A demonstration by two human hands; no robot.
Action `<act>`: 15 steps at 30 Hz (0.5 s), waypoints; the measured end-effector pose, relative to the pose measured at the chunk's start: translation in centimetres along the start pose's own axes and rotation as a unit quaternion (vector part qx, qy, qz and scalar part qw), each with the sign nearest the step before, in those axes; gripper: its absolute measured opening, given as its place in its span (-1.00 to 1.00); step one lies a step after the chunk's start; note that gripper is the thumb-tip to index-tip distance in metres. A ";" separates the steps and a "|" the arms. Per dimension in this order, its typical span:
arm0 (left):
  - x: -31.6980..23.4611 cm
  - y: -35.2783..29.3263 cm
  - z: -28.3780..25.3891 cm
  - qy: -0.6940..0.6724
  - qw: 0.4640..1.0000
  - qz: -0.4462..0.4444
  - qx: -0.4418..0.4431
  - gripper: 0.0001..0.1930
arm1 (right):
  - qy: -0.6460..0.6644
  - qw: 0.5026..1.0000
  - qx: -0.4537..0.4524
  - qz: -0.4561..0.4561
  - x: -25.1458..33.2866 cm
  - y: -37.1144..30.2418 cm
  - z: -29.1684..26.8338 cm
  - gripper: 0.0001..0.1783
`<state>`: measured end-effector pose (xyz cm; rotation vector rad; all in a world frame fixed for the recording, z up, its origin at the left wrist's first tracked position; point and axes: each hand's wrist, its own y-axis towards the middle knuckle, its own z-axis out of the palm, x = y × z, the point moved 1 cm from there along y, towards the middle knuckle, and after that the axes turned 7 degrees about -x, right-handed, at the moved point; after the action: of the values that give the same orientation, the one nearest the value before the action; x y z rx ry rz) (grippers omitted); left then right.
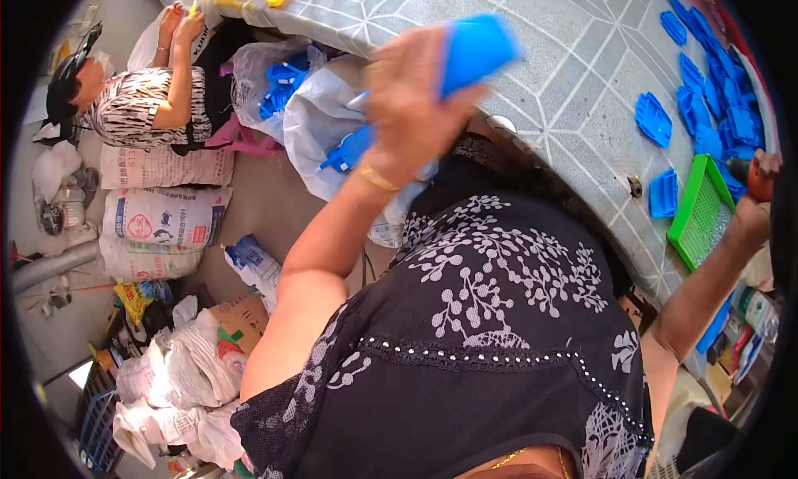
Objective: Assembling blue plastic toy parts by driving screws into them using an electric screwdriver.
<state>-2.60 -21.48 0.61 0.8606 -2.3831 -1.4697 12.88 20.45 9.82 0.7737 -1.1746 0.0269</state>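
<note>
My left hand is raised over the near left edge of the table and holds a blue plastic part. Both are smeared by motion, so the part's exact shape is unclear. At the far right, my right hand is wrapped round an orange-red and black tool that looks like a power screwdriver. The tool is above a green tray of small metallic pieces, perhaps screws. Beside the tray lies a blue plastic piece, with another blue piece farther back.
A heap of blue parts covers the table's right side. The patterned tablecloth spreads under it. White bags with blue parts stand left of the table. Another person sits beyond them, near stacked sacks.
</note>
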 end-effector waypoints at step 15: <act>17.5 -19.9 -0.6 0.235 0.884 -0.225 0.335 -0.30 | -0.269 0.886 -0.042 -0.375 -0.1 -8.1 -3.4 -0.60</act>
<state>-9.15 -38.69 -18.51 1.7805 -2.3769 -0.3745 18.90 16.35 4.84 1.1580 -1.3041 -0.9323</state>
